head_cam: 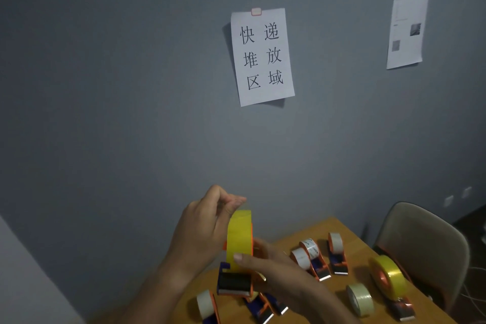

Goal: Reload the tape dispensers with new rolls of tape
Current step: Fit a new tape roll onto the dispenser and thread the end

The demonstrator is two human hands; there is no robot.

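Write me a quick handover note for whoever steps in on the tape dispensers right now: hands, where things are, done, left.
Left hand pinches the loose tape end above the yellow roll. Right hand grips that roll's held dispenser, raised over the table.
On the table: several dispensers with pale rolls, another yellow-loaded dispenser at right, and one loose pale roll.
Done: yellow roll seated.
Left: thread its end, and probably load the loose roll.

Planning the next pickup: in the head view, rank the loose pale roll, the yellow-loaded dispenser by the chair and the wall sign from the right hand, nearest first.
From the right hand:
1. Loose pale roll, on the table to its right.
2. Yellow-loaded dispenser, farther right by the chair.
3. Wall sign, high above.
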